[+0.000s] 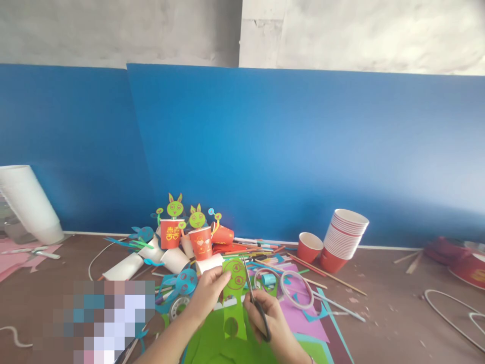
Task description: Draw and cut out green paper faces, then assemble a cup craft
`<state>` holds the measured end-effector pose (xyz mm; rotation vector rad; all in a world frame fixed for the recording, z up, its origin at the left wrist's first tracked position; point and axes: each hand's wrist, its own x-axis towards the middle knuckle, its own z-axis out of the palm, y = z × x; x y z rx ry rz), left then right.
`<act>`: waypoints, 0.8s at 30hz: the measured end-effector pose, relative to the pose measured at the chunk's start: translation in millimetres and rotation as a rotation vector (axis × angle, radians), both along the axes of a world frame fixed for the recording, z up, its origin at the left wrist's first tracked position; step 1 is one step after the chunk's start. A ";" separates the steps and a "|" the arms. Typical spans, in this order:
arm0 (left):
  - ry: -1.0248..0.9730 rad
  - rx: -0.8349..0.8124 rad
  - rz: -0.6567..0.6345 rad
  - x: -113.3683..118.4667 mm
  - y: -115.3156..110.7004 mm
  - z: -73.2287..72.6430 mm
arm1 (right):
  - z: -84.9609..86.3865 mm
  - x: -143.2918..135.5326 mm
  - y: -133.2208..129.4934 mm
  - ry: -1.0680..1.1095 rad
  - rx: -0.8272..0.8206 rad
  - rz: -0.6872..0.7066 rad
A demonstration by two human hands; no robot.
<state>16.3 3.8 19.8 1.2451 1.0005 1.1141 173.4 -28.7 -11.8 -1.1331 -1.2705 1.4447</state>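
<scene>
One left hand (pixel 210 289) pinches the left edge of a green paper strip with drawn circles (pixel 235 283) above the cluttered brown table (pixel 394 318), while the right hand (pixel 275 317) grips black-handled metal scissors (pixel 248 279); should the lightly supported strip bend, the blades could stray across the drawing. Counted left to right: two green paper rabbit faces (pixel 175 208), one separate red paper cup (pixel 309 248), one leaning cup stack (pixel 343 237).

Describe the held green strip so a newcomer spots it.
Below the blue panel lies a brown table. The green strip is between the left hand and black-handled scissors. Unlike the larger green paper below, it bears a reddish drawn circle.
</scene>
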 end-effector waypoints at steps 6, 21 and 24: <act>0.009 -0.029 -0.067 0.3 1.1 -4.6 | -6.4 -0.5 0.8 0.064 -0.004 0.015; 0.035 -0.008 -0.074 -4.8 5.4 -8.3 | -5.4 0.3 1.8 -0.008 0.009 0.011; 0.030 0.010 -0.082 -4.5 4.7 -7.0 | -3.2 -0.4 1.0 -0.032 0.016 0.015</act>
